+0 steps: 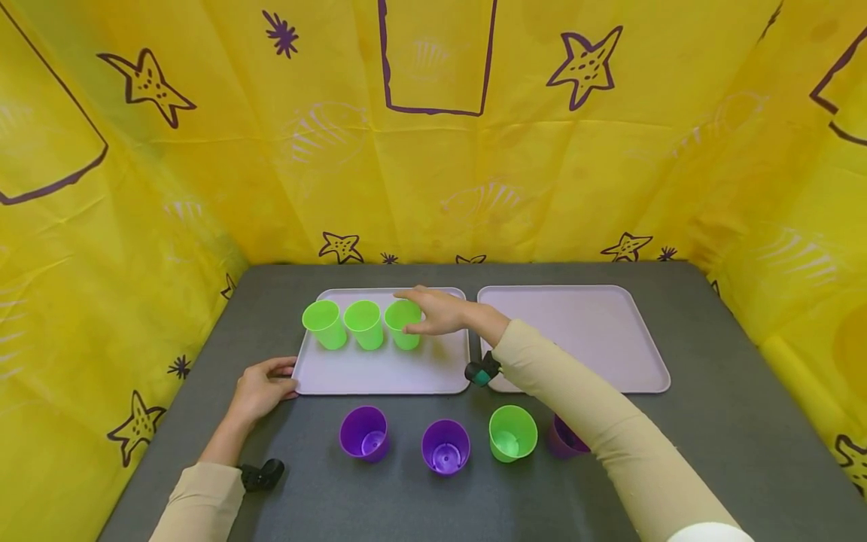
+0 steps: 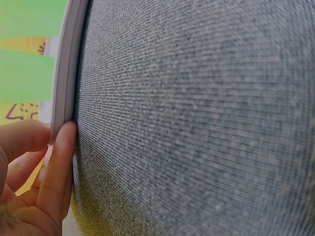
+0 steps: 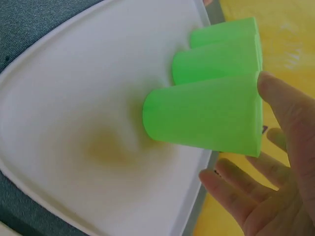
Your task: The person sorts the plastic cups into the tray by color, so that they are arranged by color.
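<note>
Three green cups stand in a row along the back of the left tray (image 1: 379, 376): a left cup (image 1: 327, 328), a middle cup (image 1: 367, 329) and a right cup (image 1: 406, 339). My right hand (image 1: 436, 311) is around the right cup's rim, thumb tip at the near side and fingers spread loosely beyond it. In the right wrist view the thumb meets the rim of this cup (image 3: 206, 113). My left hand (image 1: 260, 388) holds the left tray's left edge, with fingertips on both sides of its rim (image 2: 64, 73) in the left wrist view.
In front of the trays stand a purple cup (image 1: 364, 434), another purple cup (image 1: 445, 448), a green cup (image 1: 512, 434) and a purple cup (image 1: 565, 440) partly behind my right sleeve. A second tray (image 1: 576, 324) lies at the right. Yellow cloth (image 1: 433, 188) surrounds the grey table (image 1: 305, 512).
</note>
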Demonstrator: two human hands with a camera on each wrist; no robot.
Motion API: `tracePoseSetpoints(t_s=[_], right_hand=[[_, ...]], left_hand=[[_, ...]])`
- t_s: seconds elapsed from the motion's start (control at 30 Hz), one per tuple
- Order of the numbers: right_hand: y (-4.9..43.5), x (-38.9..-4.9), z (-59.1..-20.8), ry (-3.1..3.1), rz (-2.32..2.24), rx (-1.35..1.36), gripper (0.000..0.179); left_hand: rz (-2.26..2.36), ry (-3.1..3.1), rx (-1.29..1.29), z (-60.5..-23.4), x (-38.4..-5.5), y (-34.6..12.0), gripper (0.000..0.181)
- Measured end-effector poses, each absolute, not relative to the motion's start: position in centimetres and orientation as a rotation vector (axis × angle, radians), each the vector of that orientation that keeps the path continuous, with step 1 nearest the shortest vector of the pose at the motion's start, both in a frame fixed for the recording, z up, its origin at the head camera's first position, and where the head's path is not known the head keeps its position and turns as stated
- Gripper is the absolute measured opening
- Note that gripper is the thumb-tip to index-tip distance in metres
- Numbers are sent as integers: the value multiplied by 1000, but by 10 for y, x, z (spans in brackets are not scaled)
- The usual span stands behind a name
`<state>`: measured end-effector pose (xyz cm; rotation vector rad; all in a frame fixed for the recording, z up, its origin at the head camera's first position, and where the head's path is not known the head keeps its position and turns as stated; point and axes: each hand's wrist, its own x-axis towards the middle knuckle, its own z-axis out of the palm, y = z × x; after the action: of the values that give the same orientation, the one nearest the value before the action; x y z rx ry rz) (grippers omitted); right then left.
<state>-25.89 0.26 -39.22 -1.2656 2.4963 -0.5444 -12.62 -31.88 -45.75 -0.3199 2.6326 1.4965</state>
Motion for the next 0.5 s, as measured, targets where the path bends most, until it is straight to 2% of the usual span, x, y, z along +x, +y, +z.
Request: tracePoseSetpoints(t_s=[0.5], right_hand=[[26, -247, -371, 2504, -547, -1376, 68]], left_hand=[[1495, 2637, -320, -458, -126, -318, 48]])
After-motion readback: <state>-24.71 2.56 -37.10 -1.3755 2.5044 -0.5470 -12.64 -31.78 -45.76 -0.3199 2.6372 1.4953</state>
